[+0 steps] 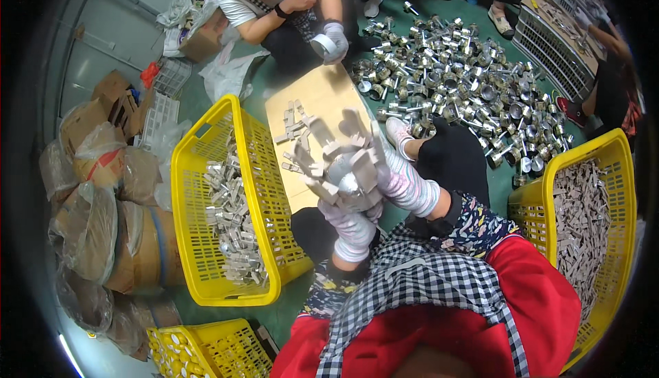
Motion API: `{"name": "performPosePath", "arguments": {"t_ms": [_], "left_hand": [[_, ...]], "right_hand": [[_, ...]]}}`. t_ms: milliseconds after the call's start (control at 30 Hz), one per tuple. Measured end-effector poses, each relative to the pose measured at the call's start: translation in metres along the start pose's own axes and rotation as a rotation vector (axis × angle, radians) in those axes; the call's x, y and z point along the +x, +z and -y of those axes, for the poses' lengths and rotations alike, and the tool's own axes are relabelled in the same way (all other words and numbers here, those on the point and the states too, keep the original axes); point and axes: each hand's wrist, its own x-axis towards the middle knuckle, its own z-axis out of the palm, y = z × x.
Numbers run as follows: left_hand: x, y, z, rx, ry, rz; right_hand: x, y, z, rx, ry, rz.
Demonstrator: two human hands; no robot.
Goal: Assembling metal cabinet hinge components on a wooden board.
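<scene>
In front of me, over a pale board [322, 93], I hold a round metal hub [348, 184] with several flat grey blades standing out around it. My left hand [340, 215], in a white and pink striped glove, is closed on the hub's near side. My right hand [390, 180], gloved alike, grips its right side; the blades partly hide the fingers of both. Small flat metal pieces [294, 121] lie loose on the board beyond the hub, a few of them close to its left edge.
A yellow basket [237, 103] of metal pieces stands at left, another [621, 146] at right. A heap of metal cups with stems [453, 76] covers the floor ahead. Across the board, a co-worker's gloved hand [335, 40] holds a ring. Wrapped cartons [134, 247] line the left wall.
</scene>
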Motion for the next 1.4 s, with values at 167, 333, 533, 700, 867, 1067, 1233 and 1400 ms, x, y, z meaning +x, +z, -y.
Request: {"name": "performPosePath", "arguments": {"t_ms": [167,333,533,700,867,1067,1233,1400], "left_hand": [[-0.011,0.01,-0.002,0.092,0.177,-0.231],[-0.006,0.019,0.003,0.161,0.099,-0.325],[0.007,-0.006,0.004,-0.048,-0.526,0.066],[0.002,-0.024,0.006,-0.284,-0.716,0.14],[-0.004,-0.016,0.04,-0.281,-0.478,0.056],[-0.019,-0.057,0.04,0.124,-0.381,0.176],[-0.026,-0.059,0.035,1.187,0.065,0.086],[-0.025,-0.058,0.036,0.062,0.007,-0.029]], "right_hand": [[-0.003,0.01,0.0,-0.07,-0.003,0.007],[-0.009,0.012,-0.012,0.002,-0.077,-0.066],[-0.002,-0.025,-0.012,-0.044,-0.044,-0.021],[0.003,-0.018,-0.014,0.096,0.112,0.031],[-0.013,-0.015,-0.011,0.022,0.108,-0.214],[-0.005,-0.02,-0.046,0.251,0.176,-0.359],[0.004,0.011,-0.043,-0.28,0.135,-0.327],[0.01,0.0,-0.057,-0.097,0.37,-0.092]]}}
